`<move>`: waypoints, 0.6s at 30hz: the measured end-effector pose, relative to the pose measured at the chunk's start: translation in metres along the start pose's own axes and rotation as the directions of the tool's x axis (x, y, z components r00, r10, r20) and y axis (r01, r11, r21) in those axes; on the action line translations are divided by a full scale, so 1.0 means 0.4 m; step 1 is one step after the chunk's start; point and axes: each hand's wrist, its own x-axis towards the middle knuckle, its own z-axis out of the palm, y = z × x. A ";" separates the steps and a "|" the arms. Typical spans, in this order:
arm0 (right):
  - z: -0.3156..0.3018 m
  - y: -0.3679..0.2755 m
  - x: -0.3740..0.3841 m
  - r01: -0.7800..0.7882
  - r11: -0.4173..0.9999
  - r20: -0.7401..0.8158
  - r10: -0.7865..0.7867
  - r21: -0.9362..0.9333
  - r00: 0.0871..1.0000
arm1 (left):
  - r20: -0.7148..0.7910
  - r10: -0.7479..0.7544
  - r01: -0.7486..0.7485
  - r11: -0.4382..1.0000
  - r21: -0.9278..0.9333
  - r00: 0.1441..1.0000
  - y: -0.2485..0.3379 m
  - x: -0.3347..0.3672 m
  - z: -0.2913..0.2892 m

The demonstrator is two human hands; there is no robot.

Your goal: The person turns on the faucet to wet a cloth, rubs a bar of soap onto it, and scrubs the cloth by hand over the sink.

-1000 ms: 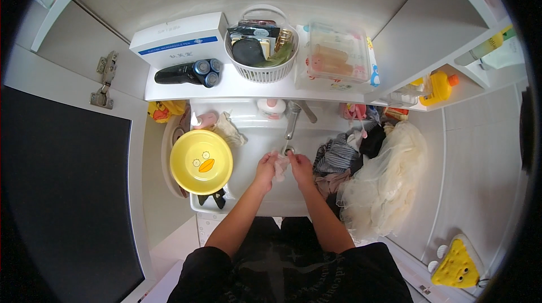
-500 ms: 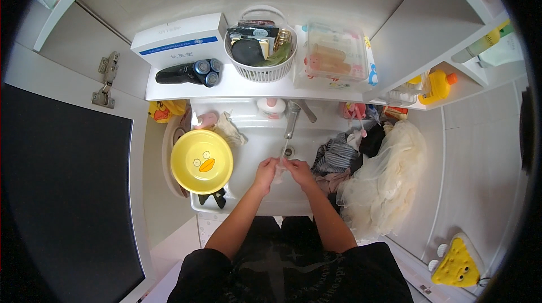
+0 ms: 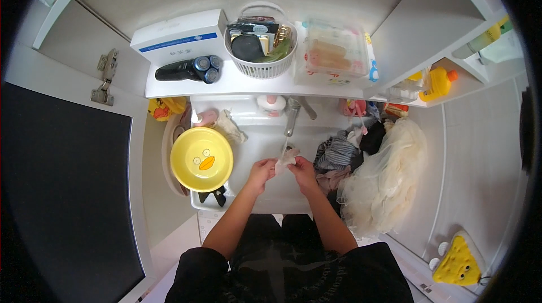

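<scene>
Between my two hands a small, thin, whitish-pink cloth (image 3: 287,159) is held spread under the stream from the grey faucet (image 3: 292,118). My left hand (image 3: 261,175) pinches its left edge, and my right hand (image 3: 304,174) grips the right side with bent fingers. Both hands are over the white sink (image 3: 276,200). The wet cloth covers most of the drain. Its exact kind is not clear.
A yellow basin (image 3: 190,171) with a duck face stands at left, by a crumpled cream cloth (image 3: 230,127). Striped clothes (image 3: 334,153) and a cream tulle heap (image 3: 381,181) lie at right. Above, a shelf holds a shaver (image 3: 180,70) and a white basket (image 3: 262,70).
The cloth has been raised and opened out between my hands, showing more of itself under the water. My hands have moved slightly apart.
</scene>
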 end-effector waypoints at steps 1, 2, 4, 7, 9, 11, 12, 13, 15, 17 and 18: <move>0.006 -0.006 -0.003 0.021 1.000 0.008 -0.021 0.001 1.000 | 0.030 -0.082 0.084 0.994 -0.063 0.996 -0.001 -0.001 -0.001; 0.011 -0.012 -0.006 0.042 0.999 0.016 -0.042 0.002 0.999 | 0.028 -0.081 0.083 0.994 -0.066 0.996 -0.010 0.003 -0.004; 0.014 -0.022 -0.014 0.026 0.999 0.037 -0.027 0.020 0.999 | -0.012 0.017 -0.018 0.998 -0.067 1.000 -0.024 0.015 -0.009; 0.005 -0.025 -0.007 0.022 1.000 0.021 -0.023 0.013 1.000 | -0.132 0.083 -0.102 0.983 -0.149 0.988 -0.029 0.031 -0.025; -0.019 -0.011 0.001 0.033 0.999 -0.021 -0.034 -0.011 0.999 | -0.129 0.103 -0.122 0.982 -0.147 0.986 -0.023 0.029 -0.019; -0.020 -0.010 0.002 0.007 0.999 -0.001 -0.007 0.039 1.000 | -0.138 0.125 -0.145 0.978 -0.146 0.982 -0.012 0.020 -0.016; -0.019 -0.007 0.000 0.007 0.999 -0.002 -0.006 0.040 1.000 | -0.148 0.142 -0.161 0.979 -0.125 0.979 -0.007 0.016 -0.012; -0.010 -0.013 -0.006 0.038 0.997 0.007 -0.038 0.068 0.999 | -0.162 0.162 -0.180 0.978 -0.104 0.974 -0.006 0.014 -0.015; 0.000 -0.030 -0.017 0.067 0.993 0.018 -0.069 0.096 0.997 | -0.125 0.202 -0.213 0.974 -0.078 0.971 -0.001 0.008 -0.024; -0.014 -0.038 -0.021 0.287 0.874 0.119 -0.262 -0.392 0.958 | -0.080 0.238 -0.243 0.969 -0.052 0.968 0.010 -0.003 -0.018; -0.019 -0.042 -0.019 0.287 0.874 0.119 -0.261 -0.392 0.958 | -0.046 0.280 -0.277 0.958 0.068 0.959 0.015 -0.010 -0.017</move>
